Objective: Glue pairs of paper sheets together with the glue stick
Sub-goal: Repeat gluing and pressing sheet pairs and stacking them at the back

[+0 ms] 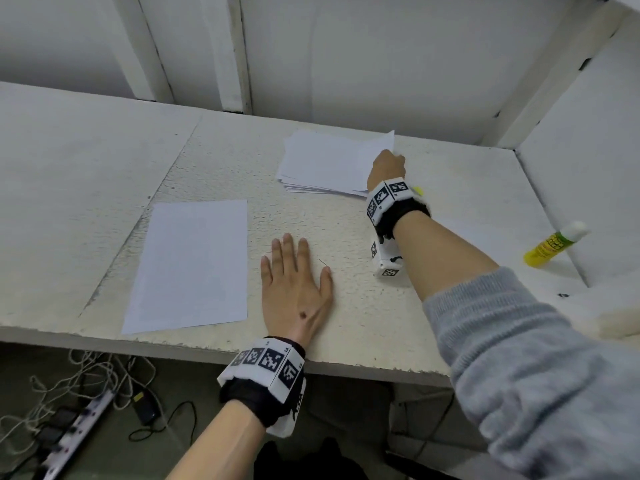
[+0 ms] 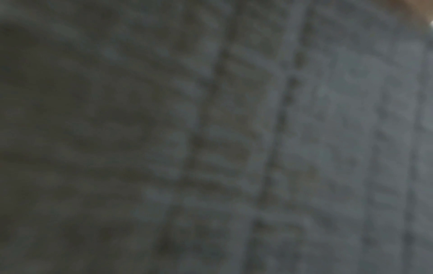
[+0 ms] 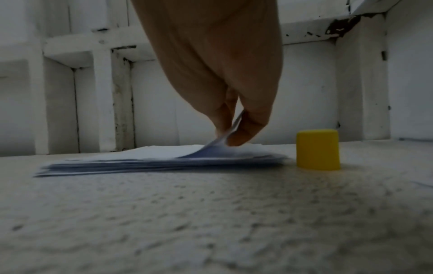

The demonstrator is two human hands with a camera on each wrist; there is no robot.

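Paper stack [image 1: 322, 164] at 12 o'clock: thin, floppy sheets, so right hand [image 1: 387, 167] fingers [image 3: 250, 128] pinch only the top sheet's corner; left hand [image 1: 294, 292] lies spread flat on the tabletop [image 1: 363, 323].

A rough, off-white textured surface [image 1: 346, 306] carries a single white paper sheet [image 1: 190, 265] near its front edge, a loose stack of white paper sheets [image 1: 322, 164] farther back, a small yellow plastic cap [image 3: 318, 149] standing just beside that stack, and an uncapped yellow glue stick [image 1: 554, 242] lying at the right.
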